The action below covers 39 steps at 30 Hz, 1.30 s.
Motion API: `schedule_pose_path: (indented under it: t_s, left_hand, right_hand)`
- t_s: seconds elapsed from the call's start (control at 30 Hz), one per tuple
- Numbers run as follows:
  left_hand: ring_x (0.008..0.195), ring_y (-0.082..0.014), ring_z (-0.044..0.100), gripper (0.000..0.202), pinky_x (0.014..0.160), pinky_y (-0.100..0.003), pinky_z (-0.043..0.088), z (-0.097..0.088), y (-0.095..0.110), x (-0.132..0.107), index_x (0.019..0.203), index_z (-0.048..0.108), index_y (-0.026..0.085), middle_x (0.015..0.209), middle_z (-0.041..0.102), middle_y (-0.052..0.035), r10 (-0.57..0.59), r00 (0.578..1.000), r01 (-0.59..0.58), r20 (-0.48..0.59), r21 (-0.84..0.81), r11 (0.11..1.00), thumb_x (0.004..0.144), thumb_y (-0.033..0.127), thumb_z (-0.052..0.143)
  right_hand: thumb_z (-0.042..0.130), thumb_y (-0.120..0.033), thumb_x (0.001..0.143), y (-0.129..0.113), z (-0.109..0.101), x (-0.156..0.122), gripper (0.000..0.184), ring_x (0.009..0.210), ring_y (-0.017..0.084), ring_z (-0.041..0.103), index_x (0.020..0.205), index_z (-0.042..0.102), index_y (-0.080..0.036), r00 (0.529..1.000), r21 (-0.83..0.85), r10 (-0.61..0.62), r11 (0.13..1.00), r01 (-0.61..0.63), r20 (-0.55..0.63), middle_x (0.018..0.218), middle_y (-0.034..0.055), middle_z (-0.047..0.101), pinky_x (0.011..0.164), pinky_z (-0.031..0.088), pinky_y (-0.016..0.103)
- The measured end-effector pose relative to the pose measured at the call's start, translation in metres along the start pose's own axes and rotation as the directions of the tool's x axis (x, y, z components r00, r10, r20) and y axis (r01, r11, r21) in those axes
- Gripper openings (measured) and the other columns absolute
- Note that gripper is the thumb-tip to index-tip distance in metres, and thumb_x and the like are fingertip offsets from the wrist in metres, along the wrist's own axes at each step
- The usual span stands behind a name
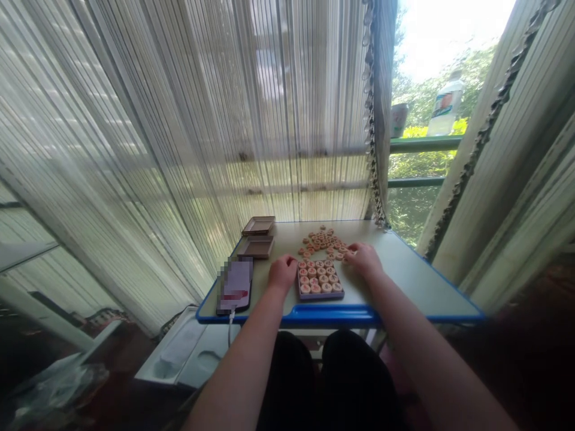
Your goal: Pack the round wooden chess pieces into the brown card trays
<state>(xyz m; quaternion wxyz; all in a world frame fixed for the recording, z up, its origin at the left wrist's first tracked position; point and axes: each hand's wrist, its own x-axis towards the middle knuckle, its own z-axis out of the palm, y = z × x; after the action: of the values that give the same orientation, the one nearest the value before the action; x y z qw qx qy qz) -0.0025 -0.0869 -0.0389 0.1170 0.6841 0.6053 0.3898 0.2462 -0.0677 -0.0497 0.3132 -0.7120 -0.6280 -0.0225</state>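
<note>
A shallow box (320, 295) of round wooden xiangqi pieces in neat rows sits near the table's front edge. The pieces carry red and dark characters. My left hand (283, 272) is closed, its curled fingers at the box's upper left corner; whether they grip the rim or hold something is hidden. Beyond the box lies a heap of loose xiangqi pieces (320, 240). At the heap's right side, my right hand (365, 260) has its fingers bent together and lowered to the pieces. What is between those fingertips is too small to make out.
Two shallow open trays, a far one (259, 225) and a nearer one (257, 246), stand at the table's left edge. In front lies a phone (236, 284) with a white cable (230, 329). The table (417, 287) has a raised blue rim. String curtains (202, 120) hang behind.
</note>
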Motion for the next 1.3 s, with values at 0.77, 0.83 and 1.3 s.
schedule_pose_path:
  t_s: [0.77,0.83,1.3]
  left_hand:
    - [0.075,-0.0168,0.061,0.020,0.069,-0.025,0.043,0.002,-0.002,0.000,0.077,0.068,0.017,0.079,0.069,-0.0059,-0.005,1.000,0.004,-0.010,-0.016,1.000,0.076,0.021,0.048]
    - [0.075,-0.0171,0.061,0.021,0.068,-0.026,0.042,0.002,-0.001,0.000,0.077,0.068,0.017,0.079,0.069,-0.0065,-0.003,1.000,0.003,-0.016,-0.013,1.000,0.076,0.021,0.048]
    - [0.079,-0.0148,0.060,0.021,0.076,-0.025,0.045,-0.003,0.005,-0.003,0.091,0.064,0.017,0.085,0.067,-0.0047,0.160,0.987,-0.161,-0.036,-0.044,0.986,0.078,0.022,0.048]
  right_hand:
    - [0.055,-0.041,0.069,0.001,0.001,0.001,0.029,0.078,0.019,0.060,0.085,0.069,-0.021,0.987,0.112,0.045,0.992,-0.063,0.157,0.084,0.0049,0.069,0.066,0.042,0.027]
    - [0.054,-0.041,0.070,0.002,0.003,0.000,0.029,0.080,0.020,0.060,0.084,0.070,-0.022,0.990,0.084,0.044,0.995,-0.056,0.135,0.084,0.0055,0.069,0.070,0.042,0.028]
    - [0.058,-0.041,0.069,-0.026,-0.009,-0.010,0.029,0.067,0.015,0.058,0.083,0.062,-0.016,0.999,0.562,-0.031,0.827,0.009,0.030,0.079,0.0053,0.066,0.061,0.044,0.027]
